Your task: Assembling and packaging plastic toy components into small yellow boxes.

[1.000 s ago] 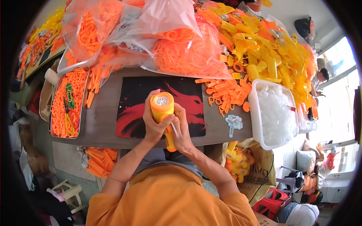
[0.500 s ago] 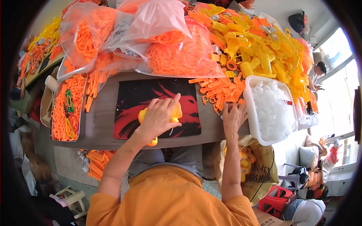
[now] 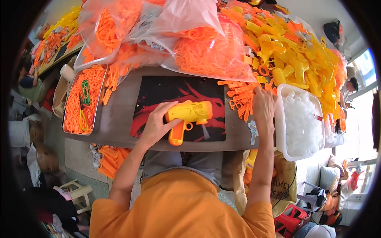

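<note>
Our L hand (image 3: 158, 125) is clamped on the rear end of a yellow toy gun (image 3: 192, 112), thumb on the near side, fingers over the far side; the gun is over the black-and-red mat (image 3: 158, 88), barrel pointing to our R, orange grip toward us, w/ an orange trigger ring under the body.

Our R hand (image 3: 264, 105) is at the pile of orange plastic parts (image 3: 240, 95) R of the mat; its fingertips are down among the pcs, partly hidden, so we can't tell if they're together or on a part; just beside that wrist, on the grey table (image 3: 119, 119), lies a blue-and-white sticker pc (image 3: 253, 133); R of the hand we have a white plastic bin (image 3: 280, 127) w/ translucent white pcs (image 3: 301, 123).

Over on our L, a metal-rimmed tray (image 3: 100, 98) of small orange pcs, w/ a green tool (image 3: 85, 92) & yellow-handled cutters (image 3: 83, 119) on top; beyond the mat, clear bags of orange parts (image 3: 210, 53); far R, a big heap of yellow parts (image 3: 293, 59).
</note>
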A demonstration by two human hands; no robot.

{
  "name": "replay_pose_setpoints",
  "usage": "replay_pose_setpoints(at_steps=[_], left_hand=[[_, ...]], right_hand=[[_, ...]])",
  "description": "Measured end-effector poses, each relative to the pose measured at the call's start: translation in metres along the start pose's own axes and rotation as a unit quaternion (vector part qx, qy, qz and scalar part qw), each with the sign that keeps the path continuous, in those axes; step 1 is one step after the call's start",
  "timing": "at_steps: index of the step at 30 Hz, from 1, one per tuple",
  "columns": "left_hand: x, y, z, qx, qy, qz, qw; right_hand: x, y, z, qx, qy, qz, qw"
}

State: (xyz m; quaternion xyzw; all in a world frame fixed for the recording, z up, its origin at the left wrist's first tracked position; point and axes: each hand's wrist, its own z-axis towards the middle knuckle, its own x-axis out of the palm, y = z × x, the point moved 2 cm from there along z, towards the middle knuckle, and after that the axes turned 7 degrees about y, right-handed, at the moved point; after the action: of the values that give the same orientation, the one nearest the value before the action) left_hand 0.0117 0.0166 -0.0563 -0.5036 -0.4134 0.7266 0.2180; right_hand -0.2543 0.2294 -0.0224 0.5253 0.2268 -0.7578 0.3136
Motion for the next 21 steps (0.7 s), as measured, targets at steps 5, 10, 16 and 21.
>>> replay_pose_setpoints(at_steps=[5,10,16,21], left_hand=[[0.007,0.006,0.004,0.01,-0.001,-0.06,0.998],[0.01,0.015,0.003,-0.008,0.035,-0.13,0.991],[0.015,0.019,0.005,-0.016,0.06,-0.196,0.979],[0.01,0.02,0.005,-0.045,0.036,-0.159,0.986]], right_hand=[[-0.021,0.022,0.013,-0.008,-0.037,0.18,0.983],[0.002,0.115,-0.022,-0.023,0.16,0.585,0.795],[0.004,0.149,-0.022,-0.134,0.1,0.424,0.89],[0.014,0.152,-0.016,-0.099,0.162,0.433,0.881]])
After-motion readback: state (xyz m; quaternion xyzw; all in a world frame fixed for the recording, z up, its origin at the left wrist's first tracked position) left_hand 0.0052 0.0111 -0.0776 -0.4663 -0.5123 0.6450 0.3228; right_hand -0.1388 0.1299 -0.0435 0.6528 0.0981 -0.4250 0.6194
